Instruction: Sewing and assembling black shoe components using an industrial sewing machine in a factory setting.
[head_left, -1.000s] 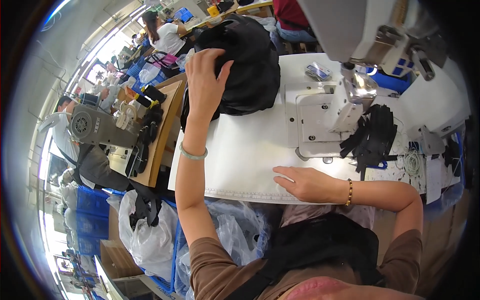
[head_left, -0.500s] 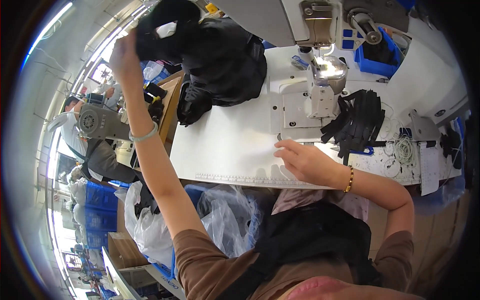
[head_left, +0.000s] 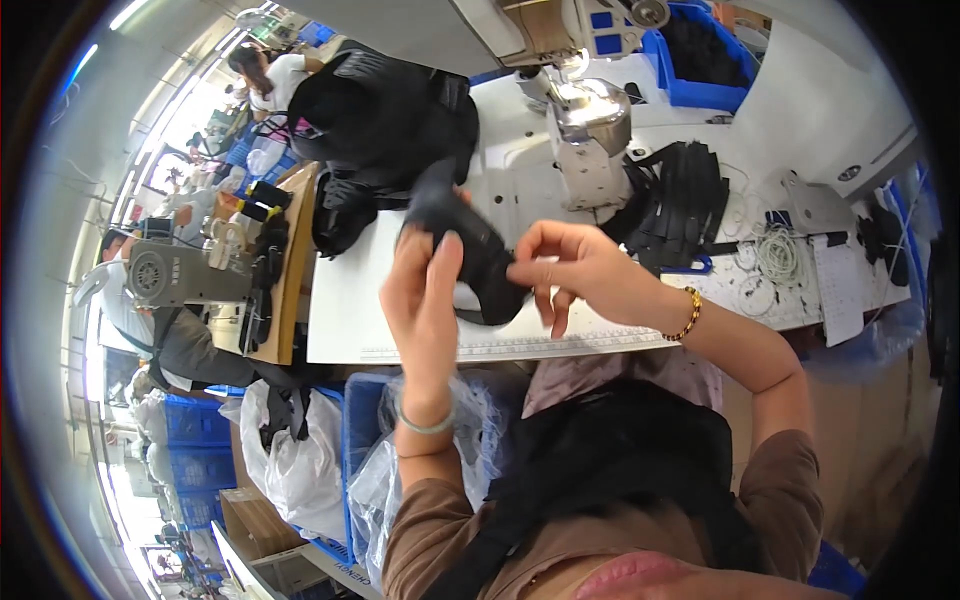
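A curved black fabric piece is held up over the white sewing table, slightly smeared by motion. My left hand grips its left side, thumb in front. At the piece's right edge, the thumb and forefinger of my right hand pinch together, the other fingers curled loosely below. Just beyond stands the sewing machine's lit needle head. A heap of black fabric pieces lies at the table's far left. Right of the needle head is a bundle of black strips.
A blue bin with black pieces stands behind the strips. Coiled pale cord and a paper slip lie at the right. White plastic bags hang below the left edge. Other people work at the far left.
My left hand has come back from the far-left heap to the table's middle with a black fabric piece. My right hand has risen slightly and now pinches the piece's edge.
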